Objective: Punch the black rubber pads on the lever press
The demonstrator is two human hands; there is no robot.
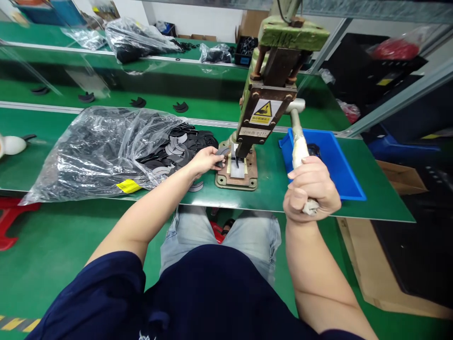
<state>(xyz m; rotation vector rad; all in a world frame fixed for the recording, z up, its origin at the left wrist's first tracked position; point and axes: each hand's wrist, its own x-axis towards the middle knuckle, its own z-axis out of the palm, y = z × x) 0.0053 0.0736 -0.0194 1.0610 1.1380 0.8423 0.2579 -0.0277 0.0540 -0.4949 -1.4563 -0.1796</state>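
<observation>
A green hand press [269, 89] stands on the green bench, its ram down near the base plate [236, 174]. My right hand [310, 190] is wrapped round the press's white-taped lever [298, 144], pulled toward me. My left hand [205, 159] pinches a flat grey curved part [222, 151] at the left side of the press base. Just left of that hand lies a pile of black and grey curved parts [177, 146], spilling from a clear plastic bag [102, 146].
A blue tray [339, 165] sits right of the press. Behind the bench runs a green conveyor [141, 101] with a few black parts on it. More bags of parts [138, 40] lie on the far bench. A cardboard box [399, 177] stands at right.
</observation>
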